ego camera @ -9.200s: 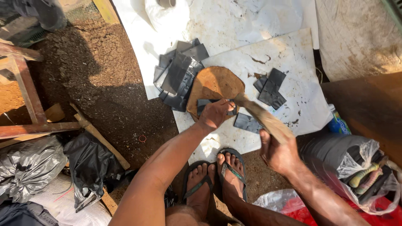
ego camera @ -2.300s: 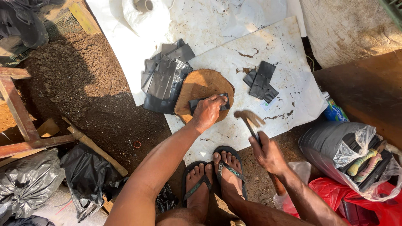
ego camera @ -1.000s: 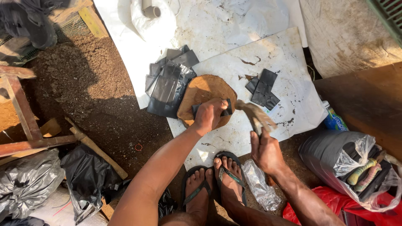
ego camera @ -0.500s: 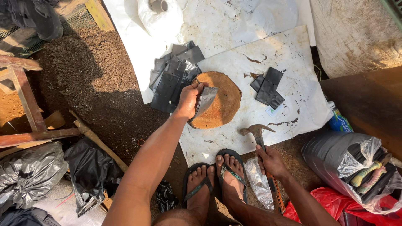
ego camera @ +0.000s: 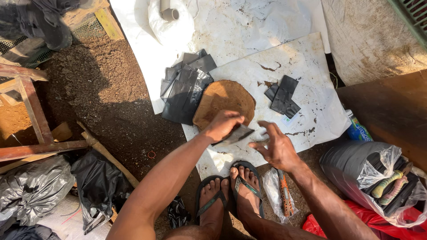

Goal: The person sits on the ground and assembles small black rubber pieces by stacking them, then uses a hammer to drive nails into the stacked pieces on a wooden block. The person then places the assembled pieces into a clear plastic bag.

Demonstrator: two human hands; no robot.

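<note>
Grey flat piece (ego camera: pixel 235 134) pinched in left hand (ego camera: pixel 224 126), right hand (ego camera: pixel 275 146) beside.

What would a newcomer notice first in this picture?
At the centre, the left hand holds a dark flat piece over the near edge of a round brown block, and the open right hand reaches toward it. Stacks of dark pieces lie left of the block on the white sheet.

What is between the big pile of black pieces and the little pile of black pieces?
In the head view, the round brown wooden block lies between the big pile of black pieces and the little pile of black pieces, on the white board.
</note>
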